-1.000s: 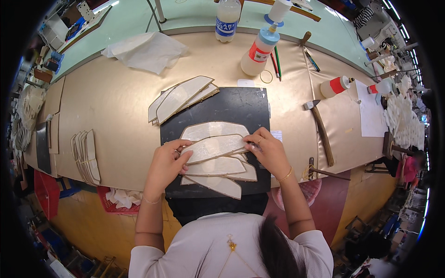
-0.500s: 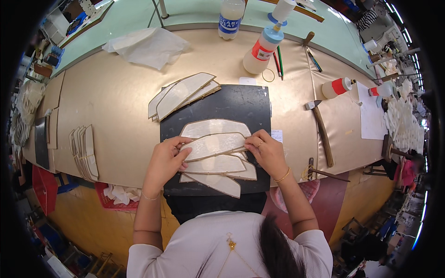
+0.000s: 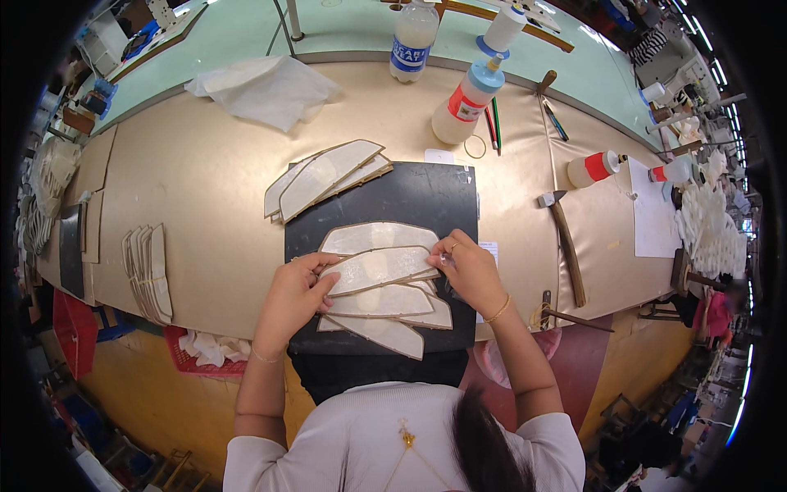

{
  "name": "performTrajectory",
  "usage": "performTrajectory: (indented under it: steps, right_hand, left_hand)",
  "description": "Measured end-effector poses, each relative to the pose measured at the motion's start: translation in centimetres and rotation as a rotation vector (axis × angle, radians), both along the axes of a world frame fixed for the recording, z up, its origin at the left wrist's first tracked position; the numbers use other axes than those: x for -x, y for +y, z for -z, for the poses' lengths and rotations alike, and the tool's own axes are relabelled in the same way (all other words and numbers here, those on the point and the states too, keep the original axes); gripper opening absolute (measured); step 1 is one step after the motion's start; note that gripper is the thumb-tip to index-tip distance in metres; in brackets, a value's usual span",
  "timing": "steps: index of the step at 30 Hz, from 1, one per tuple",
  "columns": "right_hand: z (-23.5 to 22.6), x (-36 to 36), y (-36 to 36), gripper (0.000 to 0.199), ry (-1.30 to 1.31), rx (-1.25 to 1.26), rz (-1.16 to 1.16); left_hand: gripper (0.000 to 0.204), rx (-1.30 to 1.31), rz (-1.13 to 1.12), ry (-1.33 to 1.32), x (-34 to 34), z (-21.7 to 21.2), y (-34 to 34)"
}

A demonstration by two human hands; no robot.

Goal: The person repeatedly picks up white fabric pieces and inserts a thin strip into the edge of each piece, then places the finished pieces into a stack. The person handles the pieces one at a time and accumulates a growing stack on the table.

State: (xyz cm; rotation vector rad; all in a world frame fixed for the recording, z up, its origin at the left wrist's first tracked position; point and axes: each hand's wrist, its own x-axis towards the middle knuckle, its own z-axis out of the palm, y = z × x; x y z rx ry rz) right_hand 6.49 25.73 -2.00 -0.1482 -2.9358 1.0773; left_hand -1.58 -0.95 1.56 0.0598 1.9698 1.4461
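A white curved panel with brown edges (image 3: 381, 271) lies at the top of a fanned pile of like pieces. At its left end, my left hand (image 3: 299, 297) holds it with the thumb on top and the fingers around the edge. The fingers of my right hand (image 3: 469, 266) are closed in a pinch at its right end; a small pale glint shows between them. Below, more white panels (image 3: 381, 334) overlap, and another panel (image 3: 377, 238) shows behind. The pile rests on a black mat (image 3: 426, 193). At the mat's far left corner lies a second stack of panels (image 3: 328, 176).
A tied bundle of panels (image 3: 149, 275) lies at the left. Farther off are a crumpled translucent sheet (image 3: 266, 90), a drink bottle (image 3: 412, 41) and a glue bottle (image 3: 467, 102). On the right lie a hammer (image 3: 566, 246), pencils (image 3: 494, 127) and another bottle (image 3: 594, 169).
My right hand's fingers have shifted slightly at the panel's right end and are more bent. My left hand keeps its hold. The whole view has shifted slightly.
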Motion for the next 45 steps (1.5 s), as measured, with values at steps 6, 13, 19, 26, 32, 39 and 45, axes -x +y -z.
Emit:
performTrajectory:
  steps: [6, 13, 19, 26, 32, 39, 45]
  right_hand:
    - [0.6, -0.2, -0.2, 0.007, 0.037, -0.144, -0.053]
    - [0.2, -1.0, -0.1, 0.005, 0.039, -0.196, -0.110]
    - [0.6, -2.5, 0.6, 0.009, 0.194, -0.118, -0.154]
    - [1.0, -2.3, 3.2, 0.014, 0.434, -0.157, 0.253]
    - [0.6, -3.0, 1.9, 0.008, 0.173, 0.475, 0.281]
    - [-0.2, -2.4, 0.6, 0.008, -0.014, 0.507, 0.238]
    - [0.1, -2.4, 1.6, 0.014, 0.132, 0.590, 0.298]
  left_hand:
    - [0.024, 0.003, -0.008, -0.005, 0.0, 0.2, 0.0]
    - [0.024, -0.010, -0.023, -0.019, 0.0, 0.5, -0.1]
    - [0.024, -0.024, -0.018, -0.058, 0.1, 0.8, -0.2]
    - [0.027, -0.121, -0.034, -0.188, -0.1, 0.5, -0.1]
    - [0.028, -0.116, -0.016, -0.163, -0.1, 0.4, -0.1]
    - [0.026, -0.101, -0.008, -0.169, 0.0, 0.5, 0.0]
    - [0.021, -0.183, -0.047, 0.083, 0.5, -1.9, 0.8]
